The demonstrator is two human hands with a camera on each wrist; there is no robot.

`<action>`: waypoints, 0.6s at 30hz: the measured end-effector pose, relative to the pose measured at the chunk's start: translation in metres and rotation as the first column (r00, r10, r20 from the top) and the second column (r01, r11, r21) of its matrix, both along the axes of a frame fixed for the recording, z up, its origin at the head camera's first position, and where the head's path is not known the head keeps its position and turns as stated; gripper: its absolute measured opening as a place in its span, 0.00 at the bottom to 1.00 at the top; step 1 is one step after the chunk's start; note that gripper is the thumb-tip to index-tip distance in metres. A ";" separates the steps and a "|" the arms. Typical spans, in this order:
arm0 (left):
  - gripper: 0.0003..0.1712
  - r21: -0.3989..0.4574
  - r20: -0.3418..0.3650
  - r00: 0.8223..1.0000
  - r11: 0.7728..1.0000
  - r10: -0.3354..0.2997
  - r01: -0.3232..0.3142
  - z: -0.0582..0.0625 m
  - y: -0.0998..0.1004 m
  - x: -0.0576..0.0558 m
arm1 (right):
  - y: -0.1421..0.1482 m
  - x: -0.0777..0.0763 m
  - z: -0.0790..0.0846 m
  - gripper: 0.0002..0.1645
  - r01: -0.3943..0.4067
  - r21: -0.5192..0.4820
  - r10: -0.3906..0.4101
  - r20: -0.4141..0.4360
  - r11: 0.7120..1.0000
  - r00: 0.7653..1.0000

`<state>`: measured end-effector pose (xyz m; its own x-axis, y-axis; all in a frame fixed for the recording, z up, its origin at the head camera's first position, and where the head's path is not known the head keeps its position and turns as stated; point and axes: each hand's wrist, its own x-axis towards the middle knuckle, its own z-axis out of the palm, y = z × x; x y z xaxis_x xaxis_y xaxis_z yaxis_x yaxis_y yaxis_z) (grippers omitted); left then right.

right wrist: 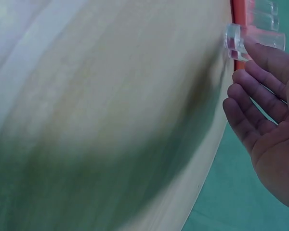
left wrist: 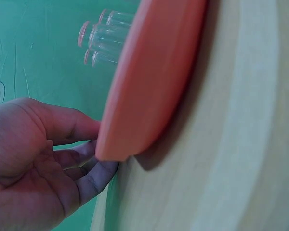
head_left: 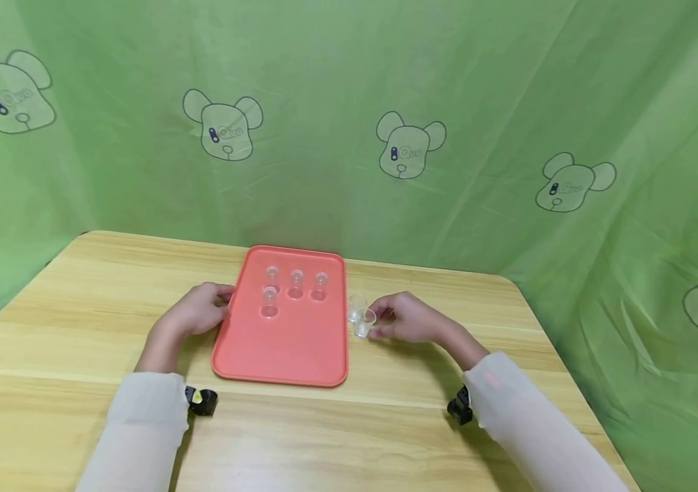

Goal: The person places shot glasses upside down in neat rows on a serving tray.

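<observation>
A red tray [head_left: 287, 348] lies on the table with several small clear cups [head_left: 296, 283] standing on its far half, narrow ends up. My left hand [head_left: 201, 309] grips the tray's left rim; in the left wrist view the thumb lies on the rim [left wrist: 111, 130] and the fingers reach beneath it. Just off the tray's right side stand two more clear cups, wide mouths up. My right hand [head_left: 407, 318] pinches the nearer cup [head_left: 362, 328] between thumb and fingers, its other fingers loosely bent. The farther cup [head_left: 356, 306] is partly hidden behind it.
The wooden table [head_left: 336, 444] extends around the tray on all sides. Behind it hangs a green curtain [head_left: 324, 184] printed with mouse-like heads, which also closes in the left and right sides. Black wrist cameras [head_left: 204, 402] sit below both sleeves, above the tabletop.
</observation>
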<state>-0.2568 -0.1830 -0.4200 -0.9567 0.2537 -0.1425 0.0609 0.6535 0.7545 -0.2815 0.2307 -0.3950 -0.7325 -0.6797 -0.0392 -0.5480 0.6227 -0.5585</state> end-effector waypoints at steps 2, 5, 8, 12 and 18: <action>0.31 -0.003 -0.001 1.000 1.000 0.002 -0.002 0.000 0.000 0.000 | -0.003 0.001 -0.002 0.12 -0.005 -0.008 0.005 0.019 1.000 1.000; 0.32 -0.007 -0.003 1.000 1.000 0.002 -0.002 0.001 0.000 0.000 | -0.005 0.001 -0.006 0.11 -0.002 -0.022 0.004 0.057 1.000 0.998; 0.32 -0.012 -0.005 1.000 1.000 0.003 -0.003 0.001 0.000 0.000 | -0.007 0.002 -0.010 0.11 0.010 -0.036 -0.007 0.072 0.999 0.997; 0.32 -0.007 0.005 1.000 1.000 0.003 -0.003 0.001 0.000 0.000 | -0.009 0.004 -0.016 0.12 0.046 -0.054 -0.043 0.066 0.997 0.997; 0.32 -0.011 -0.007 1.000 1.000 0.001 -0.001 0.001 0.000 0.001 | -0.012 0.006 -0.024 0.14 0.097 -0.061 -0.093 0.056 0.993 0.994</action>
